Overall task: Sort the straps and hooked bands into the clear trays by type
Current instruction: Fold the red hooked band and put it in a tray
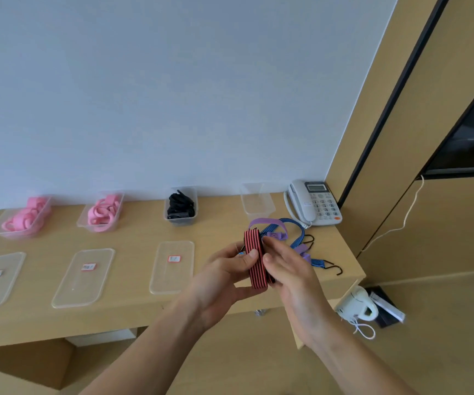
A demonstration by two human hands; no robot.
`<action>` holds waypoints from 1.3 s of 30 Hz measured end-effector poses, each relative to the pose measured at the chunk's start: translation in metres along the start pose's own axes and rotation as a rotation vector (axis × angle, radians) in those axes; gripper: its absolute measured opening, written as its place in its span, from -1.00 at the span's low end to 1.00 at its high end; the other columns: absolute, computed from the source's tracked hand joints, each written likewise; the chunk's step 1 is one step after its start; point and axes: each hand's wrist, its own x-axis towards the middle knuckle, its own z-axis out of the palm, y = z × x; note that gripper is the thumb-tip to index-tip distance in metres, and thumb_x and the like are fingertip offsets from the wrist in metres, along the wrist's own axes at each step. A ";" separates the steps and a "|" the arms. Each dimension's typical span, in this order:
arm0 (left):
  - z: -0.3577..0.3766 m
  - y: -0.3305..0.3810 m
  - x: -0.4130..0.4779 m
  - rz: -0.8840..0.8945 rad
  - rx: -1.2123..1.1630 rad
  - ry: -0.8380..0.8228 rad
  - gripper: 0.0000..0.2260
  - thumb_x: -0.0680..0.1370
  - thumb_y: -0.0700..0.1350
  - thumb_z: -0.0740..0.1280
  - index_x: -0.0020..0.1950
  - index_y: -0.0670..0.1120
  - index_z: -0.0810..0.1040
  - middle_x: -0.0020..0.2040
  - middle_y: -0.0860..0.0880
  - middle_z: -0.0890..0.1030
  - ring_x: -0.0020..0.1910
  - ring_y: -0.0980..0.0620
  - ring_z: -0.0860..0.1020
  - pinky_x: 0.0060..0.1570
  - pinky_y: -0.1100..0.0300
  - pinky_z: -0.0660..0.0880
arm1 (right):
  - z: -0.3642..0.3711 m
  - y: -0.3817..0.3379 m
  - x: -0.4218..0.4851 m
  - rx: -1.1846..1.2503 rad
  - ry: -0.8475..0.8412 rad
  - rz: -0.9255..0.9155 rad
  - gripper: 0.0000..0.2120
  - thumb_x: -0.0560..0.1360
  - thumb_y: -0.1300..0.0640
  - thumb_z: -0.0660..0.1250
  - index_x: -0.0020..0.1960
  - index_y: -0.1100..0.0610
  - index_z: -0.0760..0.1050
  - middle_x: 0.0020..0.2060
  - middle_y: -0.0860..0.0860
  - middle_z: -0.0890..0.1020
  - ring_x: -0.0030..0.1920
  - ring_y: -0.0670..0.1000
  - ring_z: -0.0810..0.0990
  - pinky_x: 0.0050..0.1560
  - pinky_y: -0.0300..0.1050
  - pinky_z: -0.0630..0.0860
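The left hand (224, 269) and right hand (289, 277) both grip a folded red band (254, 258) in their fingers, above the tabletop's (133, 238) near right. Two far trays hold pink straps (103, 212) and one holds black straps (180, 206). The far-right tray (258, 206) is empty. Blue bands (298, 238) and purple straps (264, 222) lie unsorted on the tabletop beyond the hands.

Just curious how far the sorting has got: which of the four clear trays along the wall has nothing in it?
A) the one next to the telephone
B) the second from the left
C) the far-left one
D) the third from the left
A: the rightmost tray, beside the telephone, shows only bare clear plastic; the others hold pink bands or black straps.
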 end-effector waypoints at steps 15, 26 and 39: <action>-0.060 0.014 0.173 0.026 0.203 0.244 -0.47 0.33 -0.18 0.64 0.29 -0.04 0.66 0.17 -0.32 0.65 0.07 -0.34 0.69 0.10 -0.25 0.64 | -0.057 0.033 0.195 -0.100 -0.056 0.327 -0.66 0.51 0.22 0.44 0.28 0.10 0.57 0.09 0.10 0.71 0.15 0.13 0.67 0.18 0.21 0.59; -0.071 0.043 0.304 -0.040 0.277 0.281 -0.44 0.34 -0.16 0.66 0.33 -0.02 0.64 0.21 -0.12 0.68 0.05 -0.27 0.71 0.19 -0.14 0.62 | -0.093 0.039 0.337 -0.146 0.001 0.460 -0.69 0.50 0.22 0.46 0.22 0.07 0.58 -0.07 0.04 0.75 -0.02 0.06 0.73 0.07 0.19 0.65; -0.084 0.039 0.395 -0.298 0.739 0.640 -0.70 0.52 -0.06 0.51 0.22 -0.01 0.58 0.02 0.05 0.64 -0.21 -0.04 0.71 0.06 0.01 0.63 | -0.116 0.105 0.457 -1.523 -0.210 -0.155 -0.75 0.52 0.07 0.31 0.14 0.17 0.43 -0.06 0.09 0.63 -0.06 0.15 0.60 -0.24 -0.09 0.33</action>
